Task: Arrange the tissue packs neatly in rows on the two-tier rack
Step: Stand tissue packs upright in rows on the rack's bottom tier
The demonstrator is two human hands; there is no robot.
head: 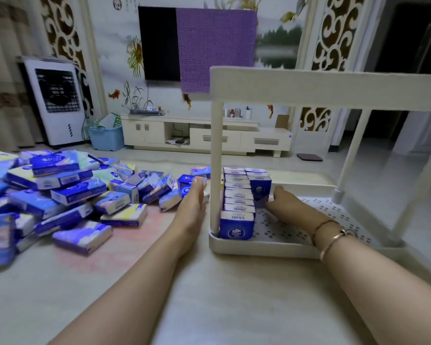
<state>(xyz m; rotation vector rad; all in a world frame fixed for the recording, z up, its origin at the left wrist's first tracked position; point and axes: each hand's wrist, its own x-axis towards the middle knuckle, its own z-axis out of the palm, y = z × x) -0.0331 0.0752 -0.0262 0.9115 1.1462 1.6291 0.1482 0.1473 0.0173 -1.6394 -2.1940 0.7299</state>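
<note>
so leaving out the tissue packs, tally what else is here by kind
hands: 2, left hand and right hand
two-tier rack: 1
air cooler: 1
blue bin: 1
tv: 1
purple cloth: 1
tv cabinet: 1
total: 8

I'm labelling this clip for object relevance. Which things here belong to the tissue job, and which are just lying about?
Job: loose tissue packs; standing row of packs; rack; left hand; right hand.
Lying about: air cooler; blue bin; TV cabinet.
</note>
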